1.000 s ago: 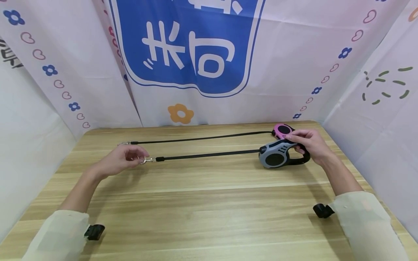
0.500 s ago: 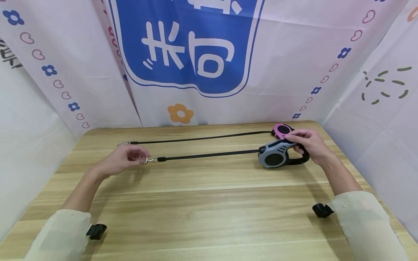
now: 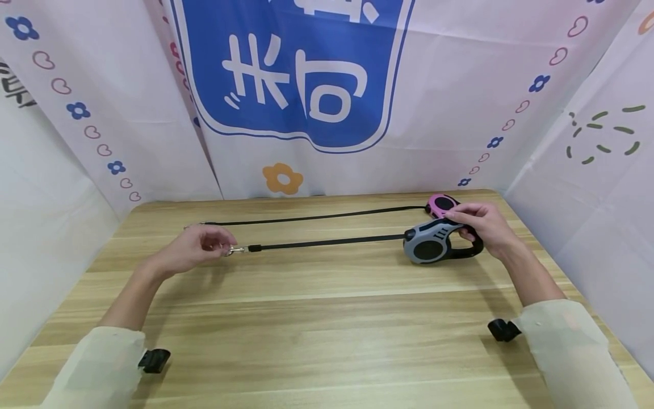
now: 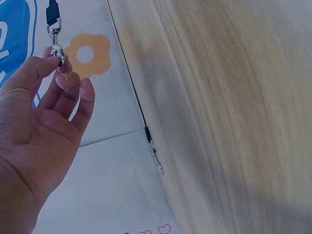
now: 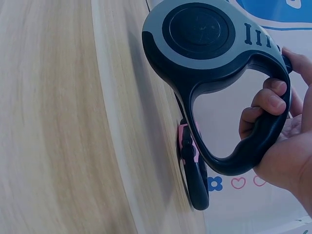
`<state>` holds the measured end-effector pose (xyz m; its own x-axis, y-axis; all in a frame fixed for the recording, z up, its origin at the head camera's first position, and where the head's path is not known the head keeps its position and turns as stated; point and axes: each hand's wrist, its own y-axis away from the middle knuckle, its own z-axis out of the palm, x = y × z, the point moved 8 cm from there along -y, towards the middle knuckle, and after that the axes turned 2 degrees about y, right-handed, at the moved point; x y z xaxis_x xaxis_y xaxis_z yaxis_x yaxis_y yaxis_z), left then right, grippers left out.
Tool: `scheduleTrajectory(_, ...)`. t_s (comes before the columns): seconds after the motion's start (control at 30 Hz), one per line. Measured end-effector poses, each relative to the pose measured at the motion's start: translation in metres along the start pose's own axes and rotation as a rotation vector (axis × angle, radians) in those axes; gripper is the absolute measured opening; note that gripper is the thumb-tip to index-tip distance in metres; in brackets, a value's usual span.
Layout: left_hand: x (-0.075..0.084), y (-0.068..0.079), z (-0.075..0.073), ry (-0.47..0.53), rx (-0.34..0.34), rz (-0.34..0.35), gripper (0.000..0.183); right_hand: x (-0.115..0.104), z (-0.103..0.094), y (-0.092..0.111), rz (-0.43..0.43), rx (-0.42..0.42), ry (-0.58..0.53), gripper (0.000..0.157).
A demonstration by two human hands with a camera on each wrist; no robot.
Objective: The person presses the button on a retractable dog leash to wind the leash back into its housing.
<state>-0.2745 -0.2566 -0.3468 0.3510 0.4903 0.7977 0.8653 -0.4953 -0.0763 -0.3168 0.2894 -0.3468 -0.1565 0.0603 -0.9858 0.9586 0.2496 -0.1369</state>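
the left hand (image 3: pixel 190 250) and clip (image 3: pixel 237 250) have shifted slightly toward the case (image 3: pixel 429 250); its fingers pinch the metal, while the right hand (image 3: pixel 491 228) has fingers wrapped around the handle (image 5: pixel 267 141). the leash stretches above the counter (image 3: pixel 327 341). the case looks rigid, fairly light; the strap (image 3: pixel 332 243) pliant; the clip probably slick. handle suits best.

gray leash case (image 3: pixel 427 244): i see it held above the surface (image 3: pixel 327 341)
black loop handle (image 5: pixel 263 139): gripped
black strap (image 3: pixel 332 242): taut, nearly straight
silver clip (image 4: pixel 57 48): pinched at strap's end
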Motion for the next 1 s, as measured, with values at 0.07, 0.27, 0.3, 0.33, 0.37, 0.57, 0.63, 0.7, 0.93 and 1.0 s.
scheduleTrajectory(0.07, 0.001, -0.002, 0.001, -0.007, -0.002, 0.002, 0.017, 0.000, 0.001, 0.000, -0.002, -0.004, 0.000, 0.028)
scheduleTrajectory(0.27, 0.003, -0.006, 0.005, -0.024, -0.010, 0.008, 0.017, 0.001, 0.004, -0.001, -0.013, -0.015, -0.002, 0.028)
scheduleTrajectory(0.3, 0.003, -0.007, 0.006, -0.023, -0.011, 0.005, 0.017, 0.002, 0.004, -0.001, -0.014, -0.015, -0.003, 0.028)
scheduleTrajectory(0.33, 0.004, -0.008, 0.006, -0.023, -0.012, 0.000, 0.018, 0.002, 0.004, -0.001, -0.015, -0.016, -0.003, 0.028)
scheduleTrajectory(0.37, 0.004, -0.008, 0.006, -0.022, -0.013, -0.005, 0.018, 0.002, 0.004, -0.002, -0.016, -0.016, -0.004, 0.028)
scheduleTrajectory(0.57, 0.005, -0.012, 0.009, -0.032, -0.026, -0.002, 0.018, 0.002, 0.004, -0.002, -0.012, -0.016, -0.003, 0.027)
scheduleTrajectory(0.63, 0.005, -0.013, 0.010, -0.031, -0.030, 0.002, 0.018, 0.002, 0.004, -0.002, -0.007, -0.014, -0.002, 0.027)
scheduleTrajectory(0.7, 0.005, -0.014, 0.011, -0.025, -0.034, 0.006, 0.018, 0.002, 0.004, -0.002, -0.003, -0.011, -0.002, 0.026)
scheduleTrajectory(0.93, 0.008, -0.016, 0.014, -0.013, -0.044, 0.029, 0.016, 0.003, 0.006, -0.003, 0.001, -0.010, -0.004, 0.021)
scheduleTrajectory(1.0, 0.008, -0.017, 0.014, -0.008, -0.044, 0.030, 0.016, 0.003, 0.007, -0.004, 0.002, -0.011, -0.003, 0.020)
